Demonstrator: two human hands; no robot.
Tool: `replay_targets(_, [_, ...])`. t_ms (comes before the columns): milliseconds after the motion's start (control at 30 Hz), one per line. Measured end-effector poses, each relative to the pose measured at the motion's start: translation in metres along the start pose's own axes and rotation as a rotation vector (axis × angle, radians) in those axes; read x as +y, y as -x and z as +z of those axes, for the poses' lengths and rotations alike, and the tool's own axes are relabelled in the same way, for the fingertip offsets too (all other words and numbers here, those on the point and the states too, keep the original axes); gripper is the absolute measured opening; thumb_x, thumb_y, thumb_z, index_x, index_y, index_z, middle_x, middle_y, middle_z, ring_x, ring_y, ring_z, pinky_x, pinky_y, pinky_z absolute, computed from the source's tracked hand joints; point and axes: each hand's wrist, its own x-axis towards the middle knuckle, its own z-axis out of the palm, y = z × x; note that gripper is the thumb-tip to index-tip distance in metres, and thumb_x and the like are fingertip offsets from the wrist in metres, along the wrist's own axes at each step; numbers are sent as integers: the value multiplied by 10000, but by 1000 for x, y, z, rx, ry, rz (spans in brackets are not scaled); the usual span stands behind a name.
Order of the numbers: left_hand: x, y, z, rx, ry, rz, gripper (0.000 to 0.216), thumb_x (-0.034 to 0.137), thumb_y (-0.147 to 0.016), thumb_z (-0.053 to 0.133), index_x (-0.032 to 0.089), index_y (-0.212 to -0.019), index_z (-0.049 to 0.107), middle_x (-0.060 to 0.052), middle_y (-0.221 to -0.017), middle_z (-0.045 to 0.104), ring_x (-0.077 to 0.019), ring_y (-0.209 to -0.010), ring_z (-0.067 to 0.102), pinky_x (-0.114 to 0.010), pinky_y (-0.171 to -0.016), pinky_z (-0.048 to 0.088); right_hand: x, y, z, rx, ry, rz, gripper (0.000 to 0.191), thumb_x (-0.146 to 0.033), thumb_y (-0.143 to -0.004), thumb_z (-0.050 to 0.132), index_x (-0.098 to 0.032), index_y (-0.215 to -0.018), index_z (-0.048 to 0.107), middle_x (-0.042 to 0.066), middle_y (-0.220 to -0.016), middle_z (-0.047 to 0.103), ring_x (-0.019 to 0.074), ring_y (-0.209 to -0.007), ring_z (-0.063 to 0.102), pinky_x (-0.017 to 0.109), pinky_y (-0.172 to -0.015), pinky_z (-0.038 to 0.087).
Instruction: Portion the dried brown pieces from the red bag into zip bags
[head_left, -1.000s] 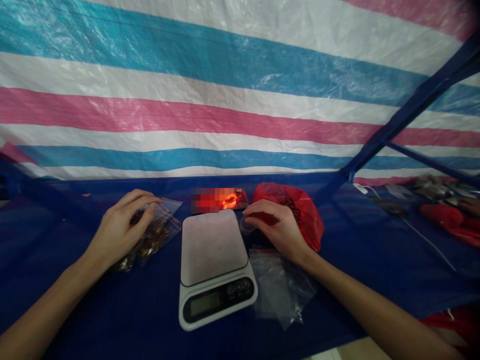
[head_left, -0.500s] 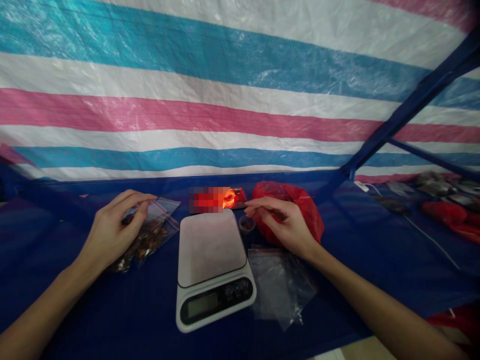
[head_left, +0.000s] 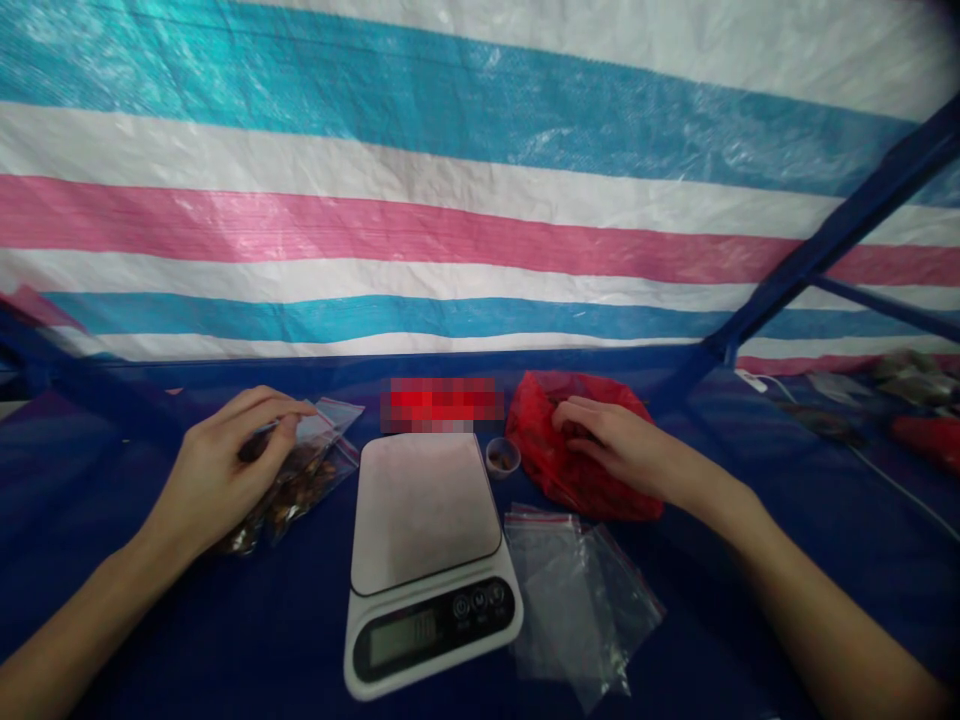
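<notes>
A white digital kitchen scale (head_left: 429, 560) sits in front of me on the blue cloth. My left hand (head_left: 221, 465) pinches the top of a clear zip bag filled with brown pieces (head_left: 304, 475), lying left of the scale. My right hand (head_left: 619, 445) rests on the red plastic bag (head_left: 555, 450) to the right, fingers curled at its opening; what they hold is hidden. A small clear cup (head_left: 502, 456) stands between the scale and the red bag. Empty clear zip bags (head_left: 577, 590) lie right of the scale.
A striped pink, blue and white tarp (head_left: 450, 200) rises behind the table. A blue frame bar (head_left: 825, 240) slants up at the right. Far right lie a white cable (head_left: 892, 485), more bags and a red item (head_left: 926, 435). A blurred red card (head_left: 442, 403) lies behind the scale.
My right hand has let go of the small cup beside the scale and moved right onto the red bag. My left hand has stayed on the filled zip bag.
</notes>
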Motion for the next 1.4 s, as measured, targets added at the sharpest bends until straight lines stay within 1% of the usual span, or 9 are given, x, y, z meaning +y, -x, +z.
replay_targets(200, [1, 1, 0, 27, -7, 9, 246, 376, -997, 543, 249, -999, 753, -77, -1031, 752, -250, -970, 716, -400, -929, 556, -2, 5, -17, 56, 107, 43, 409, 39, -869, 429, -244, -976, 704, 69, -1068, 740, 227, -959, 712, 333, -847, 534])
replay_targets(300, [3, 0, 0, 39, -5, 9, 245, 381, -989, 554, 251, -982, 762, -79, -1003, 757, -252, -944, 724, -406, -905, 568, 11, 23, -27, 15, 50, 69, 312, -35, -870, 539, -252, -994, 727, 59, -1009, 762, 227, -885, 730, 323, -796, 571])
replay_targets(467, [4, -1, 0, 32, -20, -15, 271, 391, -984, 548, 239, -981, 773, -80, -1014, 768, -255, -947, 734, -403, -900, 575, 26, 45, -25, -38, 41, 118, 479, -54, -800, 692, -288, -1214, 745, 74, -1240, 765, 268, -1101, 749, 322, -915, 609])
replay_targets(633, [-1, -1, 1, 27, -36, -4, 273, 405, -973, 561, 227, -979, 768, -57, -983, 764, -241, -928, 730, -367, -882, 556, 9, 27, -12, -1, 199, 57, 381, -63, -898, 607, -252, -1201, 737, 102, -1259, 744, 296, -1186, 707, 408, -1035, 557])
replay_targets(833, [-1, -2, 2, 45, -12, 4, 281, 420, -971, 557, 223, -959, 756, -50, -960, 759, -232, -906, 728, -349, -870, 535, 1, 8, -10, 4, 169, -52, 392, 21, -919, 483, -232, -1049, 753, 80, -1100, 751, 235, -1024, 725, 341, -906, 562])
replay_targets(967, [1, -3, 4, 52, -4, 25, 276, 414, -963, 557, 228, -927, 758, -41, -942, 760, -228, -884, 730, -339, -856, 532, -8, 7, -19, 121, 190, -9, 390, -8, -944, 487, -232, -1061, 784, 88, -1054, 732, 227, -902, 723, 332, -816, 565])
replay_targets(1200, [2, -3, 3, 37, -11, 10, 311, 436, -967, 543, 220, -950, 766, -51, -963, 771, -226, -903, 732, -328, -850, 531, -44, -3, -13, 523, 94, -31, 257, -153, -1021, 563, -231, -1060, 805, 93, -1029, 746, 254, -913, 727, 380, -820, 585])
replay_targets(1300, [5, -4, 2, 43, -5, 1, 321, 463, -952, 546, 230, -933, 766, -49, -953, 778, -231, -892, 738, -329, -829, 540, -58, -12, 4, 561, -83, -28, 181, -145, -979, 657, -238, -1009, 809, 67, -994, 773, 240, -905, 736, 369, -823, 592])
replay_targets(1400, [7, -4, 2, 30, 5, 3, 317, 464, -946, 549, 236, -924, 768, -44, -947, 781, -233, -884, 741, -333, -826, 541, -65, -21, 23, 483, -246, -40, 161, -131, -959, 701, -245, -986, 811, 43, -975, 789, 223, -914, 743, 362, -853, 594])
